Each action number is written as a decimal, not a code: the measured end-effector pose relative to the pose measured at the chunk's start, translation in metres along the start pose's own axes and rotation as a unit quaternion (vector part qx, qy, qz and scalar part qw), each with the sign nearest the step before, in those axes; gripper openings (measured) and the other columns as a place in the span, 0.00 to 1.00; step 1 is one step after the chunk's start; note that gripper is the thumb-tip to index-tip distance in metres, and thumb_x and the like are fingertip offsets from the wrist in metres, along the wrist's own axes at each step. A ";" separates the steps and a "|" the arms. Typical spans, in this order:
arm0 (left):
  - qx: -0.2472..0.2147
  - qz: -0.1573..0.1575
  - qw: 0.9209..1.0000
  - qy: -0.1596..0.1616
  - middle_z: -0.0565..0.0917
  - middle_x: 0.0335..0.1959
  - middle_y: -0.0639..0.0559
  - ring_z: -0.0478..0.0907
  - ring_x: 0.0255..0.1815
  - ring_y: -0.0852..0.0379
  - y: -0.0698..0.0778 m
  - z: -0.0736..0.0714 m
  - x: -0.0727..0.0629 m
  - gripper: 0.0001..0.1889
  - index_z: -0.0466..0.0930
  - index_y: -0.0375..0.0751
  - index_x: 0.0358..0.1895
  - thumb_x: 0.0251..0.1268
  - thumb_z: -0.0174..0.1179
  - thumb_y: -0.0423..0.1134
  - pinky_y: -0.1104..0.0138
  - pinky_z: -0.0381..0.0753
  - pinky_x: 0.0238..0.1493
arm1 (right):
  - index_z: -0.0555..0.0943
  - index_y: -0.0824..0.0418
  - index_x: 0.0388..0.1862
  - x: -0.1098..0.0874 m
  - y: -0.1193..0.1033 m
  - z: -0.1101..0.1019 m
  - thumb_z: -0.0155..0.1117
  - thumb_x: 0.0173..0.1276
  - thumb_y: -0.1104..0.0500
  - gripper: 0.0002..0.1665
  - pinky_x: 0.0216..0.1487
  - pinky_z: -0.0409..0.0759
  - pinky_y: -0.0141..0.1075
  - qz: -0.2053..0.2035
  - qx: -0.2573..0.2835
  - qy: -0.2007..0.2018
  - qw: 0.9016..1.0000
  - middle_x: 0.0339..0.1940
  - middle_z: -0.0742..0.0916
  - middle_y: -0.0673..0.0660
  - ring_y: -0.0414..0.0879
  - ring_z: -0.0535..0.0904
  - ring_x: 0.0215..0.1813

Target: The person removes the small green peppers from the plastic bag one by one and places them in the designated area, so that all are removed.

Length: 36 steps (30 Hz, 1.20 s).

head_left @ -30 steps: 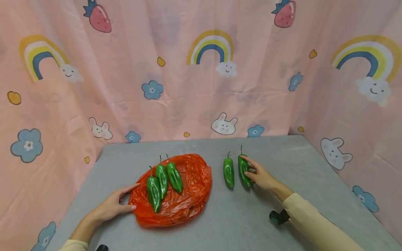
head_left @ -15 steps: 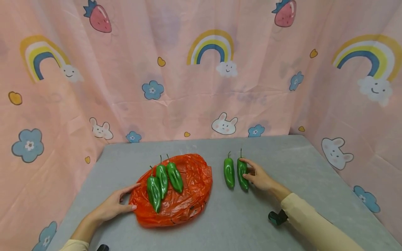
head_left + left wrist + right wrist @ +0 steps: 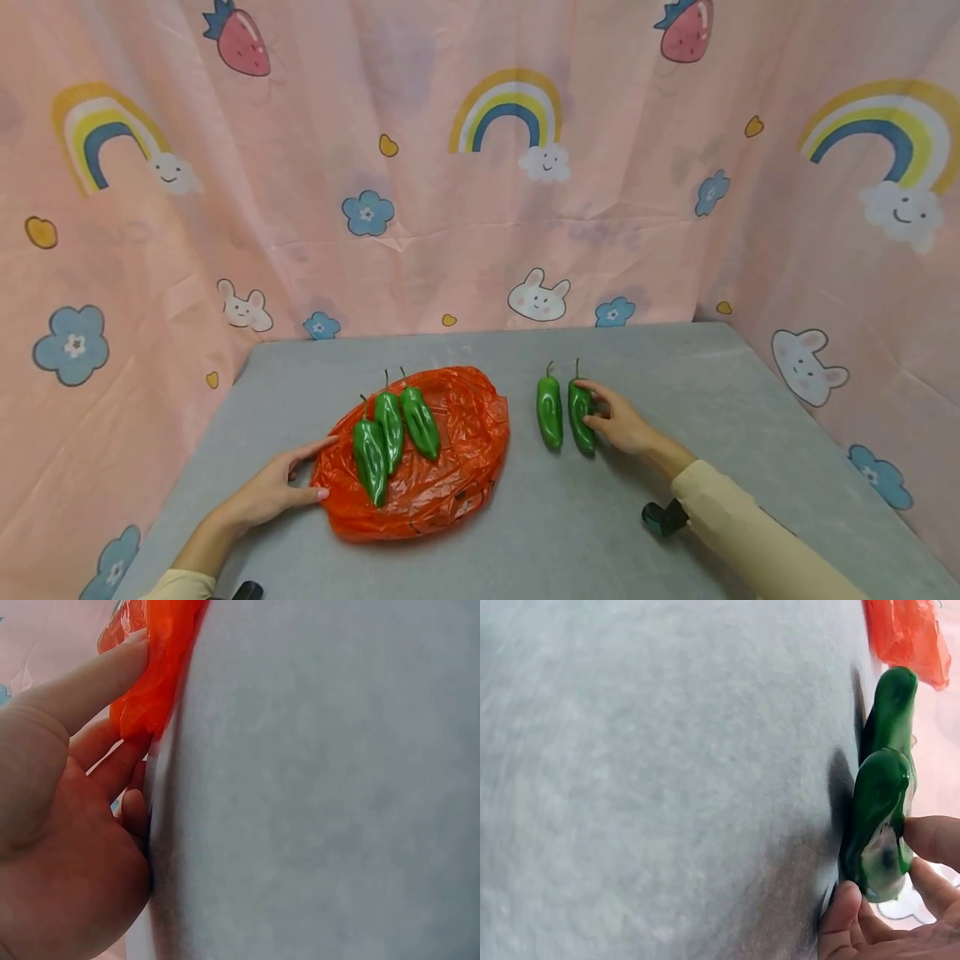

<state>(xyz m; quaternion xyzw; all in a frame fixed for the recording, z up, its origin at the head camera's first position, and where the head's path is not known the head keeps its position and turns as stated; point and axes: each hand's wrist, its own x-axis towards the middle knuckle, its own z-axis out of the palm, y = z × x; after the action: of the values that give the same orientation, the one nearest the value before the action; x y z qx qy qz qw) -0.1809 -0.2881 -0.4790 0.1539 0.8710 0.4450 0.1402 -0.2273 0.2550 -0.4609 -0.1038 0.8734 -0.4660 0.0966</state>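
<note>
- Lying on the grey tabletop point(image 3: 525, 517), a glossy, elongated green pepper with a thin stem point(image 3: 580, 418) sits at the right hand point(image 3: 624, 423), its stem end toward the pink printed curtain point(image 3: 465, 250).
- Right fingers and thumb are narrow around that pepper, holding it from its right side.
- It looks light and firm, with a smooth skin that could slip; a gentle hold across the thick middle seems best, since the stem looks thin enough to snap.
- A second glossy, straight green pepper point(image 3: 550, 414) lies just beside it, roughly parallel, with a small gap in the head view.
- Crinkled, rounded red-orange plastic bag point(image 3: 468, 467) lies flat to the left; it appears thin, soft and likely to crumple or slide, so its rim is the sensible place to steady it.
- Left hand point(image 3: 262, 498) is at the bag's left edge, its thumb and fingers spread wide, touching the plastic.
- Three more glossy green peppers rest on the bag, tapered ends toward the person: the left pepper point(image 3: 370, 462) touches the middle pepper point(image 3: 390, 429), with the right pepper point(image 3: 422, 423) close by.
- Whether a dish lies under the plastic, I cannot tell.
</note>
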 end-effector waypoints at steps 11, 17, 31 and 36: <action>-0.005 -0.006 1.000 0.001 0.65 0.76 0.30 0.54 0.77 0.24 0.001 0.000 -0.001 0.40 0.65 0.43 0.76 0.61 0.71 0.42 0.29 0.53 0.71 | 0.56 0.66 0.80 0.000 0.000 -0.008 0.55 0.75 0.66 0.37 0.54 0.81 0.54 0.022 -0.007 -0.019 1.000 0.73 0.64 0.84 0.79 0.68 0.70; -0.005 0.007 1.000 0.004 0.64 0.76 0.29 0.53 0.77 0.24 0.001 -0.001 -0.001 0.40 0.65 0.40 0.76 0.61 0.70 0.42 0.28 0.52 0.71 | 0.51 0.63 0.82 0.002 -0.003 -0.016 0.53 0.79 0.59 0.38 0.57 0.80 0.57 0.040 -0.001 -0.011 0.999 0.75 0.60 0.82 0.80 0.59 0.74; -0.004 0.012 1.000 0.000 0.65 0.76 0.30 0.53 0.77 0.24 0.000 -0.001 0.000 0.40 0.65 0.42 0.76 0.62 0.70 0.42 0.28 0.52 0.71 | 0.52 0.63 0.82 0.004 -0.024 -0.019 0.52 0.81 0.56 0.37 0.66 0.74 0.60 0.033 0.018 0.014 0.999 0.77 0.61 0.78 0.75 0.63 0.75; -0.003 0.014 1.000 0.003 0.65 0.76 0.29 0.53 0.77 0.24 0.000 0.000 0.000 0.40 0.65 0.40 0.76 0.61 0.70 0.42 0.29 0.52 0.71 | 0.55 0.61 0.81 0.004 -0.039 -0.013 0.54 0.80 0.54 0.37 0.69 0.71 0.64 0.015 0.000 0.028 1.000 0.76 0.65 0.77 0.74 0.65 0.73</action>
<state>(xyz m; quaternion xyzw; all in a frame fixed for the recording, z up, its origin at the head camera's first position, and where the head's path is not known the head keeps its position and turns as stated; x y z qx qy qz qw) -0.1806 -0.2884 -0.4791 0.1644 0.8676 0.4504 0.1318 -0.2310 0.2428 -0.4220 -0.0775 0.8771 -0.4673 0.0797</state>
